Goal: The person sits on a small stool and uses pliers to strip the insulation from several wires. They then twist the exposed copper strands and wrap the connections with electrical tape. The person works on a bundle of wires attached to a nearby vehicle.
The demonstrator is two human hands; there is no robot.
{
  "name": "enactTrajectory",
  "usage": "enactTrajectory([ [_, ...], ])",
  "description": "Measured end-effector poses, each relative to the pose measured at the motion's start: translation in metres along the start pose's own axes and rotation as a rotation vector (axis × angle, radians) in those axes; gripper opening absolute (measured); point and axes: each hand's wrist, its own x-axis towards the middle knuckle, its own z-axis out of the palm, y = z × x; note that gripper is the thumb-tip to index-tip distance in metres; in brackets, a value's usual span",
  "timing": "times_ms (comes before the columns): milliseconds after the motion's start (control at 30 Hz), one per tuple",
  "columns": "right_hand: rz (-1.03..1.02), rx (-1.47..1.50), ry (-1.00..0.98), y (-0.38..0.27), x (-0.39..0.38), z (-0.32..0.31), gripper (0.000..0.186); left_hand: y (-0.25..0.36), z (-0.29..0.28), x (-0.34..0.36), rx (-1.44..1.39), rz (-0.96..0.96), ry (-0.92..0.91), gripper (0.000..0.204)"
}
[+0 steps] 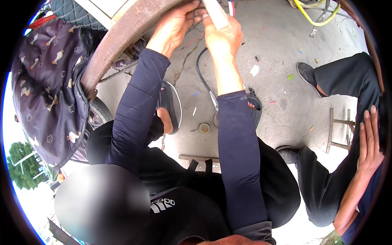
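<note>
head: right hand (224,38) holds strip (216,14), brown edge (118,43) left, floor (279,45) right

Cracked grey floor (286,116); low stool (344,122) right; bright daylight.

I'm seeing the left fisheye camera facing down from the wearer's head, looking closely along two navy fabric sleeves (239,143), catching the bare left hand (172,28) and bare right hand (223,38) at its upper edge, grey concrete floor (277,49) spreading farther below.
</note>
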Motion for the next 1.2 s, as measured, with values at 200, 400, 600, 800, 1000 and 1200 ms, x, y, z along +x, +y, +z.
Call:
enactTrajectory([
  [200,0.019,0.300,0.037,0.015,0.033,-0.029,0.017,-0.017,0.020,0.020,0.058,0.089,0.132,0.022],
  [400,0.057,0.604,0.028,0.032,0.068,-0.056,0.016,-0.035,0.016,0.043,-0.044,-0.008,-0.010,0.020],
  [600,0.170,0.808,-0.061,0.045,0.076,-0.077,0.017,-0.038,0.014,0.052,0.029,0.020,0.005,0.038],
  [800,0.217,0.890,-0.034,0.049,0.078,-0.089,0.013,-0.034,0.021,0.046,-0.058,0.026,-0.060,0.043],
  [1000,0.207,0.707,-0.074,0.050,0.085,-0.100,0.023,-0.032,0.038,0.029,-0.165,0.030,-0.233,0.038],
  [1200,0.144,0.619,-0.180,0.044,0.086,-0.103,0.023,-0.033,0.038,0.041,-0.104,0.034,-0.241,0.030],
])
